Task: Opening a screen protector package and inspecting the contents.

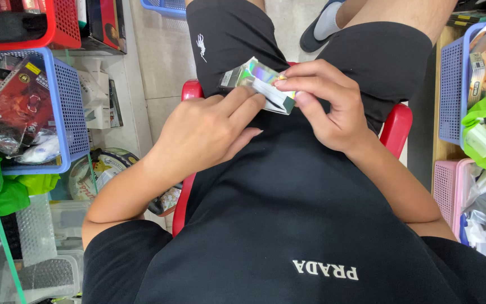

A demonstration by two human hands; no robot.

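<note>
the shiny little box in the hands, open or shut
Open: a white flap sticks out of the small holographic box, pinched between left hand and right hand.

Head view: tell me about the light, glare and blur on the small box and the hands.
Head view: even, soft daylight with no hard shadows; the small box throws rainbow glare off its shiny foil face, washing out its print; left hand and right hand are sharp, with no motion blur; the blue basket at the left edge leans from wide-lens distortion.
</note>
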